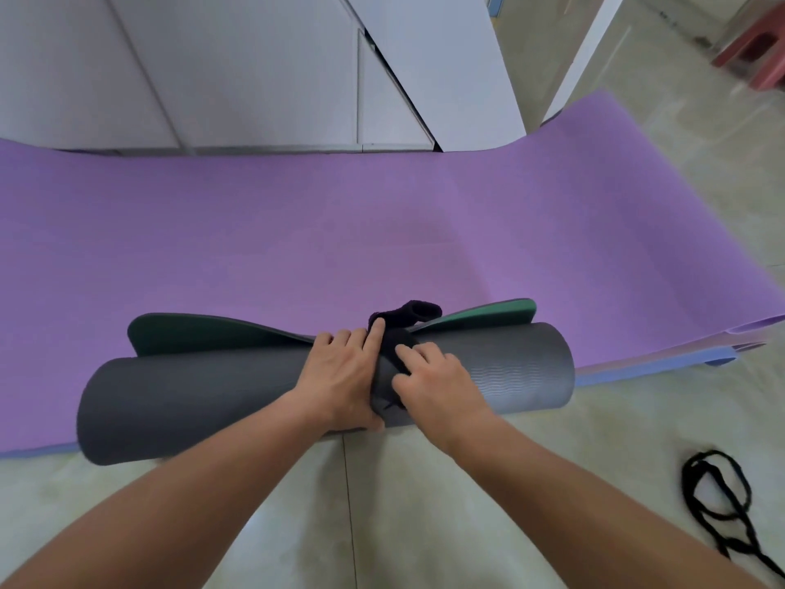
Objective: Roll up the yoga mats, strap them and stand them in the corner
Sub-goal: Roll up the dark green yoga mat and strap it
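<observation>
Floor (424,512), left hand (340,376) holds mat (191,397), right hand (437,384) strap (405,316)

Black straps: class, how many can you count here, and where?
2. The wrapped strap circles the middle of the rolled grey mat; the loose strap lies on the floor, lower right. More could be hidden behind the roll.

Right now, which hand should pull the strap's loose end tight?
Right, probably. The right hand holds the black strap beside its loose end; the left hand grips the rolled grey mat, steadying it.
</observation>
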`<state>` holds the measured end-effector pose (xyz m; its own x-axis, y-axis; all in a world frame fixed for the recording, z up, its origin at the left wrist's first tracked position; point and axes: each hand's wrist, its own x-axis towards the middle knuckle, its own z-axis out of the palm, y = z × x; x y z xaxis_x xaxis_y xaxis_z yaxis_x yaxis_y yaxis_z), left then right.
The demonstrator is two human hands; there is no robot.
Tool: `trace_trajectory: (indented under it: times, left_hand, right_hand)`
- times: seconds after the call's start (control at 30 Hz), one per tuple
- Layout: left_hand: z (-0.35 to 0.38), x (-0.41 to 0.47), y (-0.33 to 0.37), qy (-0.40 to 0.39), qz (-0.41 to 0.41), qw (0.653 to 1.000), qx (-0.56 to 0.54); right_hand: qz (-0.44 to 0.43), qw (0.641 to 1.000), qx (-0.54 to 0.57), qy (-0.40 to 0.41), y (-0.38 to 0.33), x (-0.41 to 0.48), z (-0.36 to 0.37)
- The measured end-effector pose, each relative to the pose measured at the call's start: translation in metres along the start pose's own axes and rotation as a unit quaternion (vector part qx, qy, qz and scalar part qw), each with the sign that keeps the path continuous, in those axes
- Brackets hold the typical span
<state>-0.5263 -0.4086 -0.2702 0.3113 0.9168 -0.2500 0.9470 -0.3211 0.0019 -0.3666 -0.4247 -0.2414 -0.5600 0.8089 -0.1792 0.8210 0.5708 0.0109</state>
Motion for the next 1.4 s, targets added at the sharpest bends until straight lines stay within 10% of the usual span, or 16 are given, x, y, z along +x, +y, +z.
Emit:
trace_trajectory:
  times: [0.13, 0.33, 0.8, 1.1, 1.3, 1.4]
  left_hand:
    - [-0.011, -0.006, -0.001, 0.006, 0.014, 1.0, 0.023]
    - [-0.032, -0.052, -0.067, 0.009, 0.002, 0.998, 0.067]
    - [-0.069, -0.14, -0.16, -0.042, -0.109, 0.986, 0.117]
    - [-0.074, -0.135, -0.155, -0.072, -0.117, 0.981, 0.135]
    - [-0.079, -0.171, -0.192, -0.125, -0.16, 0.969, 0.143]
    - [-0.089, -0.178, -0.211, -0.12, -0.193, 0.963, 0.144]
  right_hand:
    - [0.086, 0.985, 0.12, 0.086, 0.019, 0.016, -0.026]
    - [0.308, 0.832, 0.422, 0.186, 0.076, 0.066, -0.093]
    - [0.216, 0.619, 0.73, 0.193, 0.02, 0.196, -0.182]
    - [0.354, 0.683, 0.632, 0.097, 0.043, 0.13, -0.1]
    - [0.479, 0.609, 0.629, 0.059, 0.056, 0.087, -0.023]
    - [0.512, 0.629, 0.585, -0.006, 0.047, 0.057, 0.01]
